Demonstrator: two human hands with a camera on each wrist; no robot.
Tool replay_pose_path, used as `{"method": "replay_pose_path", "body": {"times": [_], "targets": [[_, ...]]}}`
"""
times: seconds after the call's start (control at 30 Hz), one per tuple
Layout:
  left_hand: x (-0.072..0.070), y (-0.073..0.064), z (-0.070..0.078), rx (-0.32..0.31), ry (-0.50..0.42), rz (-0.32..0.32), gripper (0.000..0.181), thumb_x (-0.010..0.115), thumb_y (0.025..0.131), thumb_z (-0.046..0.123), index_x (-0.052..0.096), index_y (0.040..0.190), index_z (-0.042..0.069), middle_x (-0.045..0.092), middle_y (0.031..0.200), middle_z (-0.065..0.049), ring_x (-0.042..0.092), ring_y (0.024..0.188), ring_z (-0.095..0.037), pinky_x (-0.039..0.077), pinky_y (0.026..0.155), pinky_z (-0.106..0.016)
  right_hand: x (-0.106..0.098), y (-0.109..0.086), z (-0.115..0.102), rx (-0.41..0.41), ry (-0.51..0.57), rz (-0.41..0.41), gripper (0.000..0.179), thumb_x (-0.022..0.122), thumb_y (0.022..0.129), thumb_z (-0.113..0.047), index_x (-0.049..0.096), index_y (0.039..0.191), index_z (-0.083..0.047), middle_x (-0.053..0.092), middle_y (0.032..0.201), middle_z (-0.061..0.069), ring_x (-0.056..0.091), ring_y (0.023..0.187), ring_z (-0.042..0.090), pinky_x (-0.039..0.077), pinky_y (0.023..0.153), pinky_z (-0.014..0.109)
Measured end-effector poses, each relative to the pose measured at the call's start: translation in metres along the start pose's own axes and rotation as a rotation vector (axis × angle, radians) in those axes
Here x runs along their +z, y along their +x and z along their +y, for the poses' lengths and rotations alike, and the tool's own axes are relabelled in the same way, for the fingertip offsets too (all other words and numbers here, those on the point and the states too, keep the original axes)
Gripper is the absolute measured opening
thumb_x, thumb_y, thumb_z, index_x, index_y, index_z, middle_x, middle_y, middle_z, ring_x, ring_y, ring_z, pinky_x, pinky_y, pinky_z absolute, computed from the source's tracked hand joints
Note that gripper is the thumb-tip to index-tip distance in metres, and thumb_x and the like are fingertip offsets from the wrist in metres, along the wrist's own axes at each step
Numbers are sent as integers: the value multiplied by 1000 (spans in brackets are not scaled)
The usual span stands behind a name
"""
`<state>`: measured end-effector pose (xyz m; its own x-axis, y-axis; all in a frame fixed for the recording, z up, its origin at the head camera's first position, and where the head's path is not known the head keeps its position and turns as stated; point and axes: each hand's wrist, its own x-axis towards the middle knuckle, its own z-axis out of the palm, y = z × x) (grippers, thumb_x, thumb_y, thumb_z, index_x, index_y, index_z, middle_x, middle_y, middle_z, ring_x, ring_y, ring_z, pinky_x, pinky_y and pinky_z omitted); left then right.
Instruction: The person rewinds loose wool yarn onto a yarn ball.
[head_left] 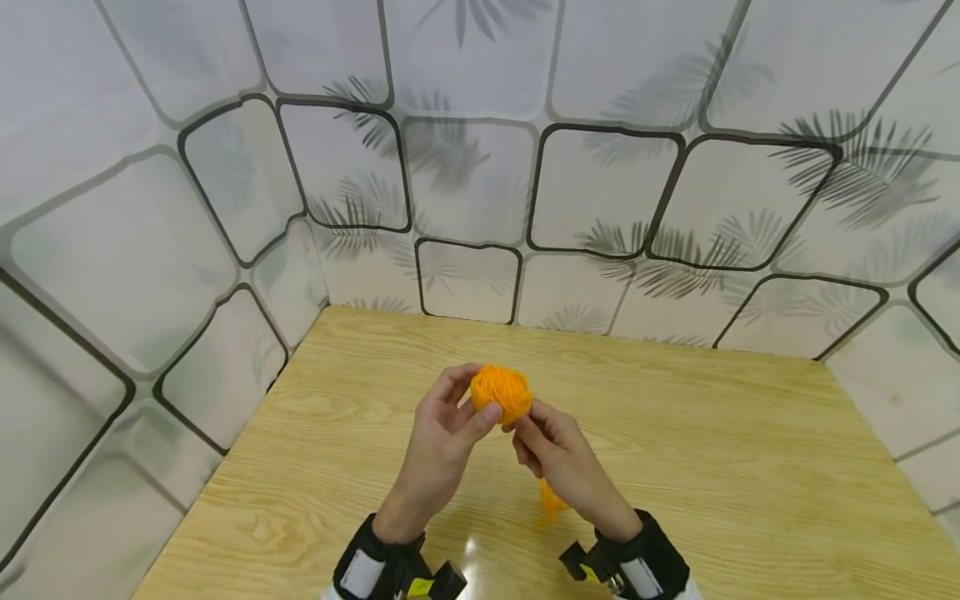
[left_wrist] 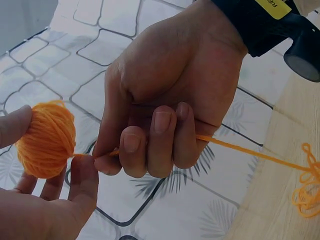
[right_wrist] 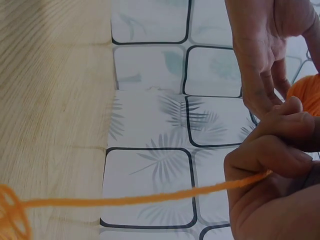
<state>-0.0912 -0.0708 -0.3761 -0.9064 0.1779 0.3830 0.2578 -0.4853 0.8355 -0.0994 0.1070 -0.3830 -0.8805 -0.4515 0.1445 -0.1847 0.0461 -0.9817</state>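
Observation:
An orange ball of yarn (head_left: 501, 392) is held up above the table by my left hand (head_left: 444, 437), thumb and fingers gripping its sides. Close against its right side, my right hand (head_left: 566, 454) pinches the yarn strand (left_wrist: 250, 152) between thumb and forefinger. In the left wrist view the right hand's other fingers curl over the strand, which runs taut from the ball through the hand. That strand leads down to a loose tangle of orange yarn (left_wrist: 307, 187) on the table, partly hidden by the right hand in the head view.
A light wood-grain table (head_left: 712, 467) lies under both hands. Behind it and on the left stands a wall covering (head_left: 592, 192) with dark outlined tiles and grey leaf prints. Black straps (head_left: 648, 554) with small cameras sit on both wrists.

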Motion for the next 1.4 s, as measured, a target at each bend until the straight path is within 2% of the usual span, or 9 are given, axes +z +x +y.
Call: {"method": "replay_pose_path", "body": {"times": [0.23,0.4,0.53,0.63,0.77,0.93,1.13,1.23,1.4], "targets": [[3,4,-1,18,6,94,53,78,92,16,47,132,-2,48,127,-13,61,110,-28,56,93,-33,6,-7,1,-17,-32,-26,29,42,111,-15,58,108,9,47,71,6,37,52,8,33,45,20],[3,7,-5,80,126,132,51,76,91,5,48,133,-6,48,128,-14,60,109,-32,59,87,-37,7,-14,3,-52,-99,-45,26,44,111,-15,61,108,3,50,71,5,37,51,6,35,43,21],[1,8,-10,118,243,115,47,71,91,-7,52,134,-6,50,131,-18,59,107,-35,61,83,-41,7,-19,2,-68,-142,-38,22,47,110,-15,63,105,-1,51,71,5,38,51,5,36,43,22],[-1,8,-13,124,321,100,44,69,91,-9,57,134,-6,52,132,-20,59,109,-36,60,84,-40,6,-22,-2,-75,-167,-25,19,50,109,-15,64,103,-4,52,71,5,40,53,6,37,44,22],[-4,8,-16,75,390,92,40,68,94,-6,61,134,-3,54,131,-19,58,115,-36,59,87,-36,3,-26,-8,-87,-183,-11,18,50,109,-15,64,102,-6,52,72,3,43,56,8,39,46,25],[-9,5,-19,-57,405,51,39,65,98,1,60,137,0,54,136,-18,57,119,-37,58,90,-37,-6,-27,-16,-118,-188,9,18,48,109,-12,63,103,-5,50,71,3,43,55,12,40,47,27],[-12,1,-20,-226,466,-88,38,65,101,12,60,138,8,53,141,-12,56,121,-34,59,87,-35,-20,-22,-24,-157,-197,62,18,48,109,-11,62,102,-1,48,69,5,42,53,16,40,45,29],[-12,0,-19,-258,479,-160,36,64,102,16,61,137,8,56,137,-12,60,116,-32,59,84,-33,-26,-17,-25,-165,-192,113,19,49,109,-11,61,102,0,48,68,6,42,52,16,39,45,29],[-10,-3,-17,-262,444,-227,33,67,100,14,62,133,8,60,130,-11,64,107,-27,60,81,-35,-32,-6,-24,-156,-170,193,21,49,109,-14,62,101,1,47,66,8,40,51,18,36,44,29]]}}
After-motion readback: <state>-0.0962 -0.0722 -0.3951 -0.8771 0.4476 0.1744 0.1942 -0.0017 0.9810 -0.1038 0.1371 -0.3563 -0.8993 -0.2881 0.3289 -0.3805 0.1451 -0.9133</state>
